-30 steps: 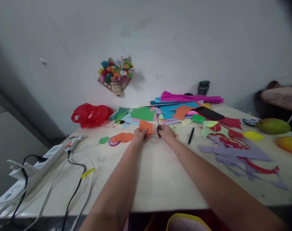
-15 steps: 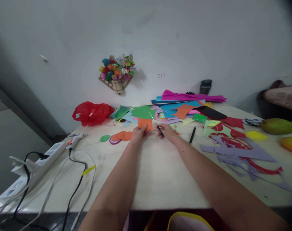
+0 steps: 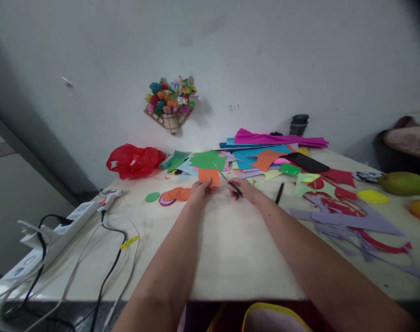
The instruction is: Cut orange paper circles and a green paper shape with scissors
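Observation:
My left hand [image 3: 198,190] pinches the lower edge of an orange paper piece [image 3: 209,176] held just above the table [image 3: 223,249]. Close to its right, my right hand [image 3: 243,189] grips small black-handled scissors [image 3: 228,180]; their blades point up and left toward the orange piece. A few cut orange circles [image 3: 177,194] and a green oval [image 3: 152,197] lie to the left of my left hand.
Coloured paper sheets [image 3: 261,157] pile up at the back, purple and red scraps [image 3: 348,212] spread on the right. A black pen [image 3: 279,192], red plastic bag [image 3: 133,160], power strip with cables [image 3: 57,230], two mangoes [image 3: 403,183] and a paper-flower decoration [image 3: 170,102] on the wall.
The scissors have swung from upright to a slant with the blades toward the orange piece. My right hand has shifted slightly right; the left hand still holds the orange paper.

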The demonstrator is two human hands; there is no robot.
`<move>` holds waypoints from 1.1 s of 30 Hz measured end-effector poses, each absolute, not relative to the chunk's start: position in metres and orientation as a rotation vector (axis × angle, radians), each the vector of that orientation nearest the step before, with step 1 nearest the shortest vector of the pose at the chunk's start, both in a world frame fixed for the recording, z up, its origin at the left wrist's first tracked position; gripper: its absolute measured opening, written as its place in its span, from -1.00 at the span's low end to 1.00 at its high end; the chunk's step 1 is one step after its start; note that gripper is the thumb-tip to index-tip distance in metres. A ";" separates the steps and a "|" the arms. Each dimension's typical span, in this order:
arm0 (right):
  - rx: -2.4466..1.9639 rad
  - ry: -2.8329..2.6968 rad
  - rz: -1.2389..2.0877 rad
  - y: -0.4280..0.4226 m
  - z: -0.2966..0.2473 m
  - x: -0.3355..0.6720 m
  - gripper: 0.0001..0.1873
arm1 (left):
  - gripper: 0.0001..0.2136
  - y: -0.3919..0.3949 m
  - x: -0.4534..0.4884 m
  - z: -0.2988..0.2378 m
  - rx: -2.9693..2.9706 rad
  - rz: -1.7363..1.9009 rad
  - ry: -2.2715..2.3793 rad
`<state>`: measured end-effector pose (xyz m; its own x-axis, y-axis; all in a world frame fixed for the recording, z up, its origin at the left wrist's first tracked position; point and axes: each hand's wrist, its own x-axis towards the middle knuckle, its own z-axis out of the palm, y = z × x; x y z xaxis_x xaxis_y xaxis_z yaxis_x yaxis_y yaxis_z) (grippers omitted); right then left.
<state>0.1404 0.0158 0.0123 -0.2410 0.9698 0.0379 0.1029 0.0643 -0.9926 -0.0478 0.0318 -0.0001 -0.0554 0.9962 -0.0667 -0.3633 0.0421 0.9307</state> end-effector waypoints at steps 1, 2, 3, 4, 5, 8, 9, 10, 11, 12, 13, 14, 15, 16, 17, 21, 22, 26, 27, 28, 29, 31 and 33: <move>-1.129 -1.495 1.298 0.016 0.013 0.140 -0.80 | -0.74 0.032 -0.048 0.000 0.865 1.368 1.001; -1.129 -1.496 1.302 0.016 0.013 0.140 -0.79 | -0.74 0.032 -0.048 0.000 0.867 1.367 0.999; -1.129 -1.496 1.305 0.016 0.013 0.140 -0.78 | -0.74 0.032 -0.047 0.000 0.865 1.366 1.002; -1.131 -1.497 1.306 0.016 0.013 0.140 -0.77 | -0.75 0.032 -0.047 0.000 0.860 1.366 1.004; -1.134 -1.497 1.307 0.016 0.012 0.141 -0.78 | -0.78 0.031 -0.047 0.000 0.851 1.368 1.005; -1.157 -1.501 1.312 0.017 0.012 0.142 -0.84 | -0.86 0.030 -0.047 0.001 0.826 1.372 1.006; -1.169 -1.497 1.313 0.017 0.011 0.142 -0.86 | -0.88 0.030 -0.047 0.001 0.825 1.371 1.006; -1.177 -1.493 1.314 0.018 0.011 0.142 -0.87 | -0.90 0.030 -0.047 0.001 0.829 1.369 1.006; -1.181 -1.491 1.316 0.018 0.011 0.142 -0.88 | -0.91 0.030 -0.047 0.001 0.835 1.367 1.007; -1.181 -1.490 1.317 0.018 0.010 0.142 -0.88 | -0.91 0.030 -0.048 0.001 0.842 1.363 1.008; -1.175 -1.491 1.319 0.018 0.010 0.142 -0.90 | -0.91 0.030 -0.048 0.001 0.847 1.361 1.008; -1.169 -1.494 1.323 0.019 0.010 0.142 -0.91 | -0.92 0.030 -0.048 0.001 0.849 1.360 1.008; -1.166 -1.497 1.327 0.019 0.010 0.143 -0.92 | -0.92 0.030 -0.048 0.001 0.849 1.359 1.008; -1.167 -1.499 1.330 0.019 0.009 0.143 -0.93 | -0.93 0.030 -0.048 0.001 0.848 1.359 1.005; -1.170 -1.500 1.331 0.019 0.009 0.143 -0.94 | -0.93 0.029 -0.048 0.001 0.846 1.361 1.000; -1.163 -1.510 1.326 0.018 0.009 0.144 -0.94 | -0.91 0.028 -0.047 0.003 0.842 1.358 0.984; -1.156 -1.514 1.328 0.018 0.009 0.144 -0.94 | -0.90 0.028 -0.046 0.004 0.840 1.357 0.986; -1.170 -1.515 1.331 0.018 0.009 0.145 -0.91 | -0.88 0.029 -0.046 0.004 0.823 1.356 0.983; -1.183 -1.518 1.328 0.019 0.009 0.144 -0.89 | -0.89 0.029 -0.046 0.004 0.821 1.357 0.982; -1.197 -1.523 1.321 0.019 0.009 0.144 -0.86 | -0.91 0.029 -0.046 0.003 0.821 1.358 0.984; -1.208 -1.529 1.314 0.019 0.009 0.144 -0.83 | -0.92 0.030 -0.046 0.003 0.820 1.359 0.990; -1.214 -1.546 1.302 0.018 0.010 0.143 -0.75 | -0.93 0.030 -0.046 0.003 0.819 1.360 1.001; -1.218 -1.551 1.296 0.017 0.012 0.142 -0.70 | -0.92 0.030 -0.046 0.003 0.818 1.359 1.004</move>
